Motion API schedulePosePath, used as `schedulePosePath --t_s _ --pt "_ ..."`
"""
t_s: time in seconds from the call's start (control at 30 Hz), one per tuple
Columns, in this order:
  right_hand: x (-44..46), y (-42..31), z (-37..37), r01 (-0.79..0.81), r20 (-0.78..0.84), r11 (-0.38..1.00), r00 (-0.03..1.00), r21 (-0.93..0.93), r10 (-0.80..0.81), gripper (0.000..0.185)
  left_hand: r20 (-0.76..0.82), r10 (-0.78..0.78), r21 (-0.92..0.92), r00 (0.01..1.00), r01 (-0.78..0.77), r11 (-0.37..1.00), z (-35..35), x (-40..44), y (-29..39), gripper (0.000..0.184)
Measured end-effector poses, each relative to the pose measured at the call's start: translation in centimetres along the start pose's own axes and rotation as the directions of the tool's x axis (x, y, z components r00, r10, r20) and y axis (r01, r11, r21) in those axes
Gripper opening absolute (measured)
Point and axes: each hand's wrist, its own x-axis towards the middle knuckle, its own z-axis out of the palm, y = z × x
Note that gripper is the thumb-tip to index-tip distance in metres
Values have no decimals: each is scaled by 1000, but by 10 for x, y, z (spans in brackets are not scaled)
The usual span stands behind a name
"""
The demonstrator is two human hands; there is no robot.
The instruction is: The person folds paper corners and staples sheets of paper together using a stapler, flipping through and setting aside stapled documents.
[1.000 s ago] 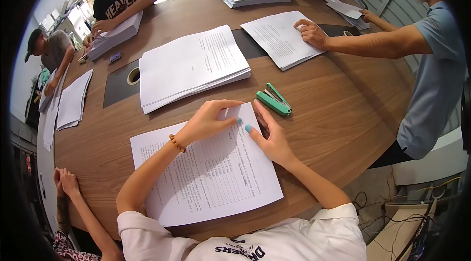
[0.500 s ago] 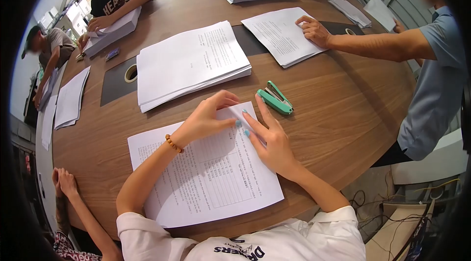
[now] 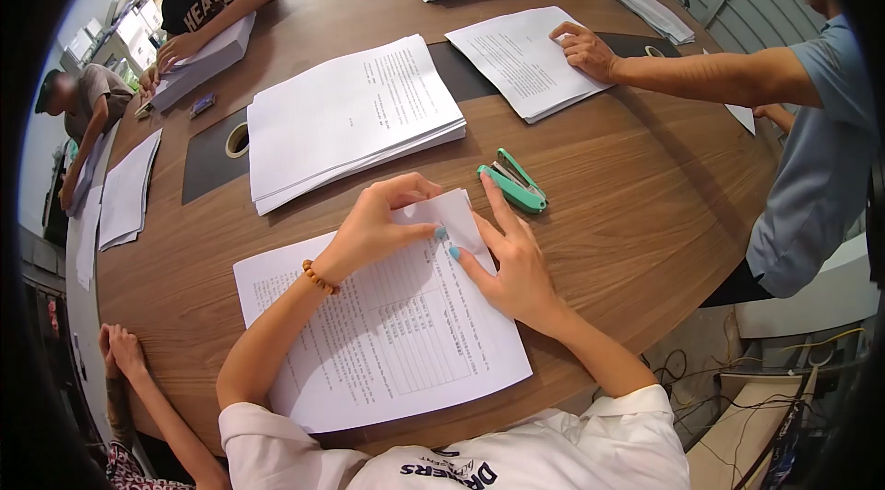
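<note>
On a brown wooden table, a person in a white shirt has both hands at the far end of some printed sheets, the left hand, below which sits a beaded bracelet, curled at the edge and the right hand with its index finger stretched toward a green stapler. Beyond them lies a thick paper stack, near a tape roll. A co-worker's hand rests on a thinner pile farther right.
</note>
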Motion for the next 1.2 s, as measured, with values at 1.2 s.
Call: schedulePosePath --t_s 1.2 --pt "0 -2 0 42 -11 998 999 -48 -42 43 -67 41 -8 997 -42 999 2 -2 1 23"
